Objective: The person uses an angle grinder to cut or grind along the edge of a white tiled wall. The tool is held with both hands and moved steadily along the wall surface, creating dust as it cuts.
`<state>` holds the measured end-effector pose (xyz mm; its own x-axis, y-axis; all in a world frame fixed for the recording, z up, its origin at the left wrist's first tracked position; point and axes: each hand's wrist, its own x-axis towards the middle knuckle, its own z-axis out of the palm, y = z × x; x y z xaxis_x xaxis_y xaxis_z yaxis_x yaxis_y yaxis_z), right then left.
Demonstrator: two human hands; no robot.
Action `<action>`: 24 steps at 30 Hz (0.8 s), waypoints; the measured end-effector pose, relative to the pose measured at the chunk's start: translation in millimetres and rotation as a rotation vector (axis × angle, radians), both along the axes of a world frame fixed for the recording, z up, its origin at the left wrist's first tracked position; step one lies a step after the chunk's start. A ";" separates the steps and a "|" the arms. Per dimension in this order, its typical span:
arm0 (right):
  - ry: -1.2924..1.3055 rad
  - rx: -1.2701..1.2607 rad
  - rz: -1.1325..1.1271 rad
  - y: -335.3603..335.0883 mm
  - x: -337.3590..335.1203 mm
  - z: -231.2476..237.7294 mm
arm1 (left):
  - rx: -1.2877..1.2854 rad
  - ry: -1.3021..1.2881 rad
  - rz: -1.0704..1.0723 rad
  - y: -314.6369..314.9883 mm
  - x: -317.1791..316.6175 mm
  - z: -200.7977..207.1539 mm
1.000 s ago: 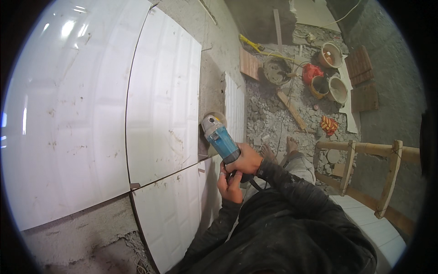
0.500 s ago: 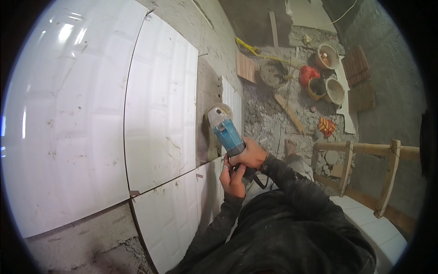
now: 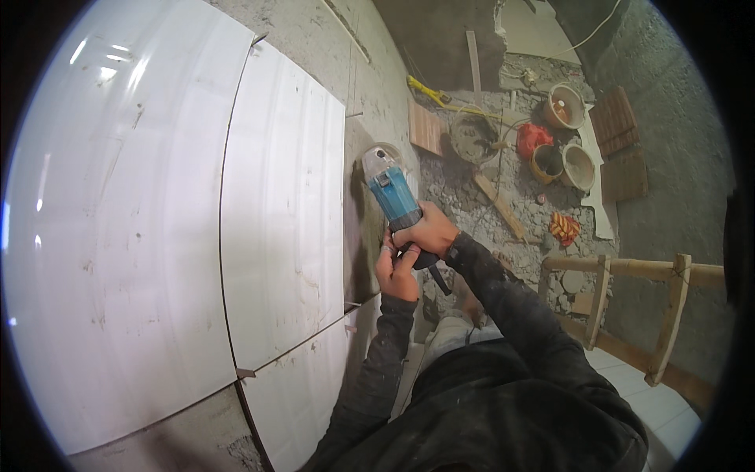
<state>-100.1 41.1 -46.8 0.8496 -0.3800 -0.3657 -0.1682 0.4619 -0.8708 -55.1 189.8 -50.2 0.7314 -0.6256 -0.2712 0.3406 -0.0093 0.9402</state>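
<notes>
A blue angle grinder (image 3: 393, 193) with a pale guard over its disc is held in front of me, head pointing away. My right hand (image 3: 431, 230) wraps around the rear of its body. My left hand (image 3: 396, 271) is closed around the tail end, just below and against the right hand. The grinder's head lies over a bare grey strip of wall (image 3: 358, 220), right of a large glossy white tile (image 3: 287, 204). Where the disc's edge is, and whether it touches anything, I cannot tell.
Another big white tile (image 3: 149, 212) covers the left. Rubble spreads over the floor, with several buckets (image 3: 578, 167), a red bag (image 3: 535, 140), a wooden plank (image 3: 499, 206) and a yellow tool (image 3: 429, 90). A wooden ladder (image 3: 598, 303) stands at right.
Both hands and the grinder have shifted slightly farther away. The white ribbed strip seen behind the grinder no longer shows. My view has tilted a little.
</notes>
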 end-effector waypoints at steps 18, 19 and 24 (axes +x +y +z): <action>-0.022 -0.006 0.006 -10.1 12.5 -8.6 | 0.035 0.048 0.029 -12.7 8.7 4.7; -0.019 -0.011 0.013 -10.2 13.0 -9.0 | 0.035 0.048 0.030 -12.8 9.0 4.7; -0.021 -0.007 0.009 -10.8 15.2 -10.7 | 0.021 0.037 0.024 -12.9 11.1 3.7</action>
